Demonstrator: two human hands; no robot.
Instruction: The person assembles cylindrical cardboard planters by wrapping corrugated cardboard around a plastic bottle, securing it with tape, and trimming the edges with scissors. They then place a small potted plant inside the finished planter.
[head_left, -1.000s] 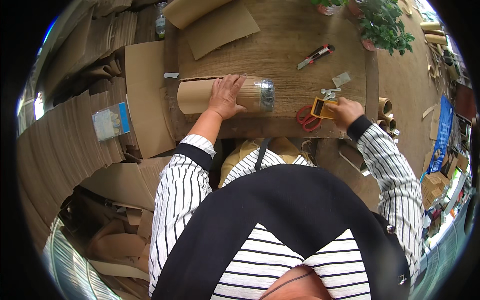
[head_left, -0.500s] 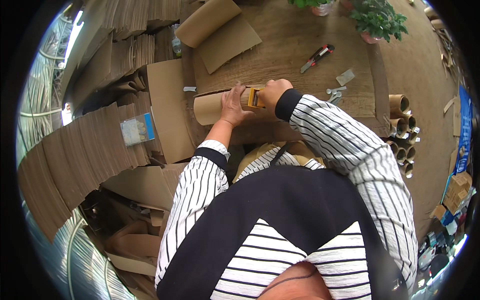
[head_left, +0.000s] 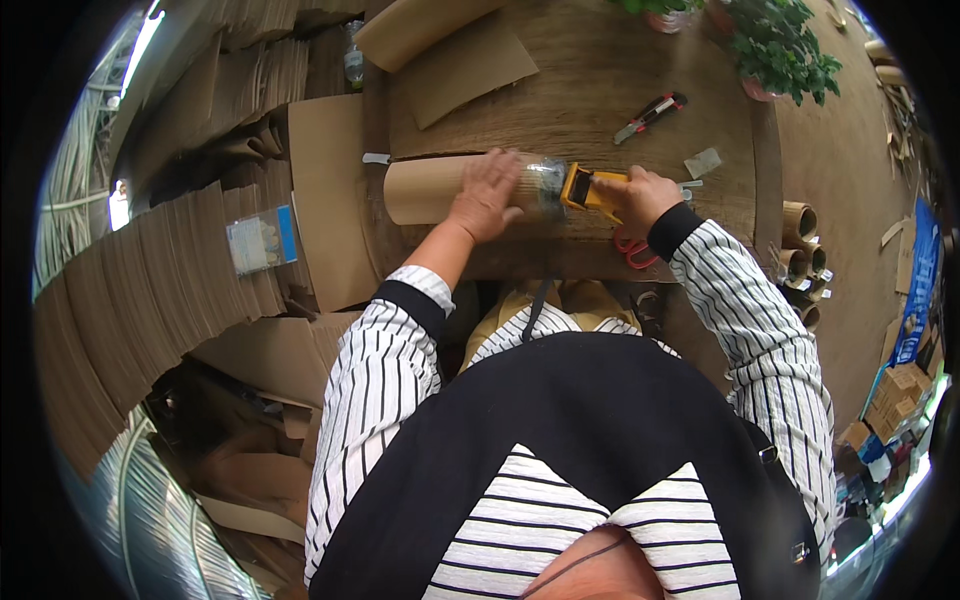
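A rolled tube of corrugated cardboard [head_left: 425, 190] lies across the near part of the wooden table [head_left: 590, 75]. Flat on the tube, with fingers stretched out, rests my left hand [head_left: 487, 195]. My right hand [head_left: 645, 200] grips a yellow tape dispenser [head_left: 590, 190] just past the tube's right end. Clear tape [head_left: 546, 182] shows shiny on that end, beside the dispenser. Red-handled scissors [head_left: 633, 248] lie under my right hand, their blades mostly hidden.
A red-and-black utility knife [head_left: 650, 118] lies farther back. Behind the tube sits a curled cardboard sheet [head_left: 470, 75]. Potted plants [head_left: 785, 50] stand at the far right. Stacked cardboard [head_left: 150, 290] fills the left, and finished-looking tubes [head_left: 797, 222] stand right of the table.
My right hand has moved right with the tape dispenser, away from my left hand. Clear tape now shows on the tube's right end, and the red scissor handles have come into sight.
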